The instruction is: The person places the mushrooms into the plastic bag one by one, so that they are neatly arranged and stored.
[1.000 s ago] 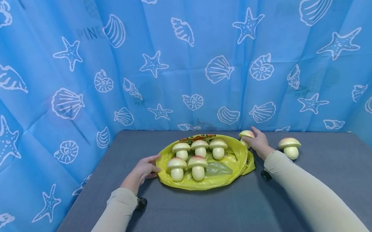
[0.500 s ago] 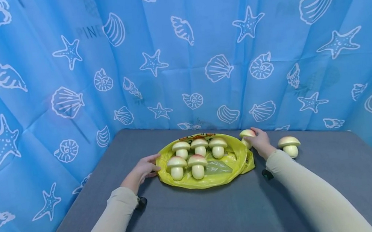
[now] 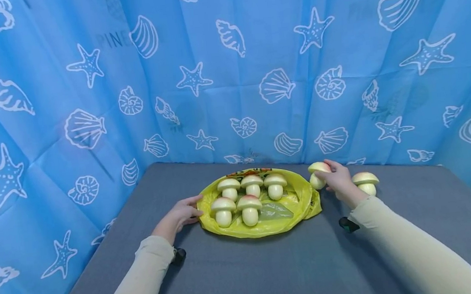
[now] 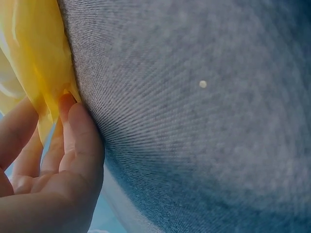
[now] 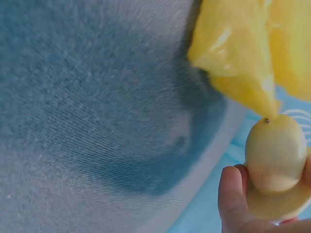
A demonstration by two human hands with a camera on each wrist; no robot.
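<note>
A yellow plastic bag (image 3: 249, 234) lies spread with its mouth open, and several toy mushrooms (image 3: 250, 211) stand upright inside it in two rows. At its left edge my left hand (image 3: 182, 214) pinches the plastic; in the left wrist view the thumb and fingers lie on either side of the yellow film (image 4: 41, 58). Just right of the bag, my right hand (image 3: 338, 179) holds another mushroom (image 3: 317, 181) by its cap, stem down and slightly tilted. The right wrist view shows its pale rounded stem (image 5: 274, 150) close to a corner of the bag (image 5: 233, 43).
One more mushroom (image 3: 366, 184) stands on the grey tabletop (image 3: 258, 279), partly behind the right wrist. A blue curtain (image 3: 227, 71) printed with shells and starfish hangs along the back and sides.
My right hand has moved a little to the right with the mushroom, away from the bag's right edge. The left hand stays at the bag's left edge.
</note>
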